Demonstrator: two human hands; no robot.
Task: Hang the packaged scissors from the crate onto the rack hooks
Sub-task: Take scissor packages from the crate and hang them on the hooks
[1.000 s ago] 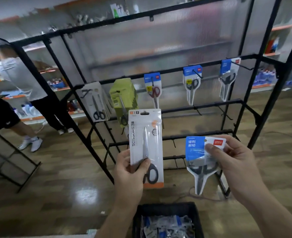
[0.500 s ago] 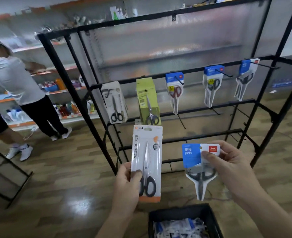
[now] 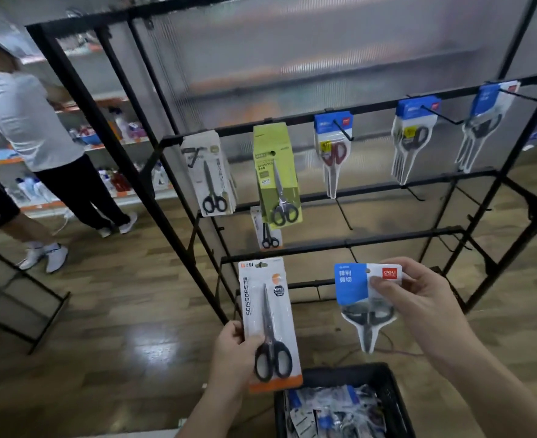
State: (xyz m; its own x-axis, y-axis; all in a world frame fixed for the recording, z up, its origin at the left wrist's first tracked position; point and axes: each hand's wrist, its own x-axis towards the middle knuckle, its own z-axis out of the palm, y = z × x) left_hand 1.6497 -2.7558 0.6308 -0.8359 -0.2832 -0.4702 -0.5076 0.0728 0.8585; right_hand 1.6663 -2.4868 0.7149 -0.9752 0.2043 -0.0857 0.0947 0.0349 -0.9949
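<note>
We hold two packs in front of the rack [image 3: 387, 234]. The white pack [image 3: 268, 314] stands upright in our left hand [image 3: 232, 355], thumb over the scissor handles and fingers curled behind, clamped on the card's lower end. The blue pack [image 3: 352, 284] hangs from our right hand [image 3: 418, 298], thumb pinching its top right corner against the fingers behind. Both are above the crate [image 3: 387, 371] at six o'clock, which holds more packs.

We would hang one pack at a time. We raise the blue pack to the bare hook [image 3: 344, 214] at twelve o'clock, keep the thumb off the hang hole, square the card to the hook tip and slide it back to the bar. The hole is small and blurred here, so we probably need to aim slowly. The white pack can then go at eleven o'clock, near the green pack [image 3: 276, 172].
</note>
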